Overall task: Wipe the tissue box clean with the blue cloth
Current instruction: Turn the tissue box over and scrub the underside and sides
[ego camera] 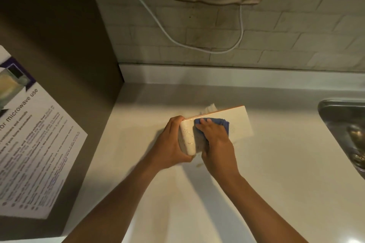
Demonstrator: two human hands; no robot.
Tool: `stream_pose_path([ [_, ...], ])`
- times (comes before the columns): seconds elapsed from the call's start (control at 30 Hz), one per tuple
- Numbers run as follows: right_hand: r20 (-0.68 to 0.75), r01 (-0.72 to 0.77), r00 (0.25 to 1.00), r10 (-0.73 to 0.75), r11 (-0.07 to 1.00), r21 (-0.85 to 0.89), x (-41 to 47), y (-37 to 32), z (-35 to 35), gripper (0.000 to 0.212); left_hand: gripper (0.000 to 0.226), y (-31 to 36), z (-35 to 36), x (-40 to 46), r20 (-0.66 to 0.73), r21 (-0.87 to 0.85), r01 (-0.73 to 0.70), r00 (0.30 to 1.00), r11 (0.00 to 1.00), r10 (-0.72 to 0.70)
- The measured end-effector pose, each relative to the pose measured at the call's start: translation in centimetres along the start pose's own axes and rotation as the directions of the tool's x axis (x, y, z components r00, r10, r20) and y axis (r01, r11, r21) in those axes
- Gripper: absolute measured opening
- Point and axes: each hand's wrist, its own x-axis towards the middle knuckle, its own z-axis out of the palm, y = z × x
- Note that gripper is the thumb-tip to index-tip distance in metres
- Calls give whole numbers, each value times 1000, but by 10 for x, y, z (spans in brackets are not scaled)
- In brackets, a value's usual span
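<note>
A white tissue box (240, 122) with an orange top edge lies tilted on the pale counter (276, 173), a tissue poking out behind it. My left hand (171, 144) grips its near left end. My right hand (215, 138) presses a folded blue cloth (223, 122) flat against the box's broad white face, fingers spread over the cloth. Small brown specks show on the box near the cloth and on its end.
A steel sink (345, 130) sits at the right edge. On the left stands a dark cabinet side with a microwave-use notice (33, 144). A white cable (197, 45) hangs on the tiled wall behind. A brown smear (199, 164) marks the counter by my right wrist.
</note>
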Motion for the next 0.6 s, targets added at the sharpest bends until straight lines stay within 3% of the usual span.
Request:
stream_pose_path([
  [0.1, -47, -27, 999, 25, 999, -29, 0, 15, -21, 50, 112, 1, -3, 0, 26, -46, 9, 1000, 999, -8],
  [0.23, -118, -82, 991, 69, 991, -103, 26, 7, -15, 32, 113, 3, -2, 0, -8, -65, 37, 999, 997, -38],
  [0.27, -118, -83, 990, 76, 995, -54, 26, 0, -9, 31, 114, 2, -1, 0, -12, -61, 37, 999, 997, -37],
  [0.37, 19, 32, 999, -31, 999, -43, 4, -10, 1, 53, 113, 0, 1, -2, -6, -57, 18, 1000, 998, -18],
  [0.43, 25, 74, 997, -73, 995, -62, -8, 0, -7, 59, 113, 1, 2, -3, 0, -57, 16, 1000, 998, -16],
  [0.6, -80, -94, 993, 88, 992, -79, 19, -4, -9, 41, 113, 7, -2, -3, -12, -77, 48, 999, 996, -49],
])
